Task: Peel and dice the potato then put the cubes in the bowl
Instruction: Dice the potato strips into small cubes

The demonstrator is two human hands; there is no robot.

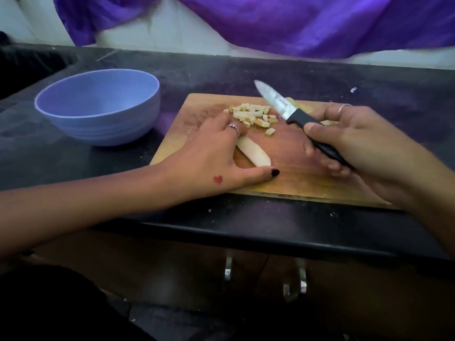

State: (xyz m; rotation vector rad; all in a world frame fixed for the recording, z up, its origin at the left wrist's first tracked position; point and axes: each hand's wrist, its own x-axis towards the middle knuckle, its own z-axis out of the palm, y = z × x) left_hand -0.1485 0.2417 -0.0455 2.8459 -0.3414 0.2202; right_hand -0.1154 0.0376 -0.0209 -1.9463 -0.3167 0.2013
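Left hand (pixel 216 146) lies flat mid-frame, fingers straight over the potato strip (pixel 253 152), tips at the cubes (pixel 253 115); right hand (pixel 357 141) grips the knife (pixel 293 116) handle. Bowl (pixel 98 107) sits upper left, nothing visible inside. Risk: blade tip hangs above the cubes, near the left fingers, so a quick chop could nick them or scatter cubes off the cutting board (pixel 295 163).

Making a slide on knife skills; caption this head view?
Left hand rests on potato strip beside cubes; right hand holds knife raised.

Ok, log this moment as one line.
stage: dicing | left hand: flat on potato strip | right hand: holds knife, raised | cubes: piled on board | bowl: no cubes visible
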